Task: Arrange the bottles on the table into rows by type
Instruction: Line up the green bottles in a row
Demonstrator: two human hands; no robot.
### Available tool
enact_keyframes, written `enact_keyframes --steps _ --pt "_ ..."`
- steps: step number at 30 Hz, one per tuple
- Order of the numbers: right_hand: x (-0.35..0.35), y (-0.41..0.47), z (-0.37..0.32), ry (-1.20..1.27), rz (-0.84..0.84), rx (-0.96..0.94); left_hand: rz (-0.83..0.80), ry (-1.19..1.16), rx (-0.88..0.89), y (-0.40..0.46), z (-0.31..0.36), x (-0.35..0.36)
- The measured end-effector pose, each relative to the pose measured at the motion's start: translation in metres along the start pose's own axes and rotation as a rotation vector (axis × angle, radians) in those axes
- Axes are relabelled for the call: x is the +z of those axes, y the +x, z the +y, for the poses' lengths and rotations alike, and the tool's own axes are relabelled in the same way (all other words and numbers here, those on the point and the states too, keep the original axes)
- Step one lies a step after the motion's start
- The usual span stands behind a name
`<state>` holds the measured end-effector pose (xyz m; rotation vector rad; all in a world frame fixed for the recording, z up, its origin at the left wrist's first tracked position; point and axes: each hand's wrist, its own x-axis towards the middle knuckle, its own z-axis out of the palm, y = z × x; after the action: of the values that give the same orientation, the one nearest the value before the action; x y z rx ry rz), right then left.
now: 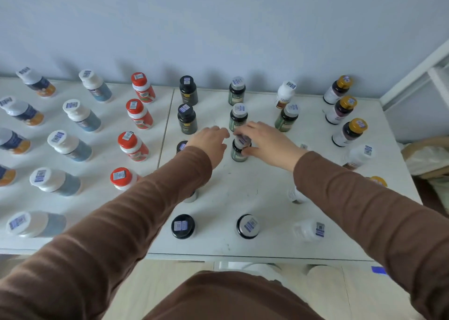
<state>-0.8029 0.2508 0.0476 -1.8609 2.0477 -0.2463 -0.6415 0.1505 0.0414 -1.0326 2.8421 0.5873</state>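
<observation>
Bottles stand in columns on two white tables point(243, 186). My right hand point(264, 141) is shut on a dark green bottle with a silver cap point(239, 153), third in its column behind two like it point(238, 116). One more green bottle point(286, 118) stands in the white-bottle column, behind a white bottle point(284, 93). My left hand point(211, 142) hovers just left of the held bottle, fingers apart, holding nothing. Its arm covers part of the black-capped bottle column point(186, 118). Red-capped bottles point(133, 146) line the left table's right edge.
White-capped blue bottles point(69, 146) and orange-labelled ones point(21, 112) fill the left table. Gold-capped bottles point(348, 132) run along the right edge. A wall stands close behind the tables. A chair with a white cushion point(427, 157) is at the right.
</observation>
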Motion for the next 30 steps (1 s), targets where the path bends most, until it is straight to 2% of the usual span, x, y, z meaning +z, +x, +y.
enact_keyframes --steps 2,4,5,7,9,15,18,21,24,27,30 --pt "-0.003 -0.001 -0.002 0.067 0.05 0.032 -0.009 -0.06 -0.025 -0.004 0.0 0.002" --pt "-0.015 -0.004 -0.005 0.25 0.124 0.092 0.01 -0.216 -0.09 -0.01 0.001 -0.001" --pt "-0.024 -0.006 -0.008 0.376 0.137 0.13 0.013 -0.374 -0.144 -0.013 0.003 -0.004" --pt "-0.042 -0.011 -0.017 0.63 0.111 0.191 -0.033 -0.855 -0.259 -0.021 0.009 -0.013" --pt "-0.057 -0.016 -0.029 0.773 0.108 0.211 -0.159 -1.245 -0.33 -0.03 0.018 -0.024" --pt "-0.065 -0.019 -0.06 0.835 0.216 0.275 -0.465 -1.864 -0.344 -0.052 0.034 -0.038" --pt "-0.06 -0.023 -0.065 0.911 0.23 0.287 -0.518 -1.93 -0.324 -0.059 0.032 -0.04" --pt "-0.055 -0.03 -0.067 0.95 0.212 0.267 -0.507 -1.876 -0.321 -0.066 0.031 -0.04" --pt "-0.053 -0.039 -0.063 0.936 0.207 0.212 -0.368 -1.731 -0.313 -0.072 0.033 -0.037" --pt "-0.052 -0.049 -0.056 0.904 0.178 0.142 -0.204 -1.54 -0.214 -0.077 0.03 -0.032" --pt "-0.047 -0.057 -0.049 0.839 0.155 0.118 -0.185 -1.372 -0.098 -0.081 0.028 -0.023"
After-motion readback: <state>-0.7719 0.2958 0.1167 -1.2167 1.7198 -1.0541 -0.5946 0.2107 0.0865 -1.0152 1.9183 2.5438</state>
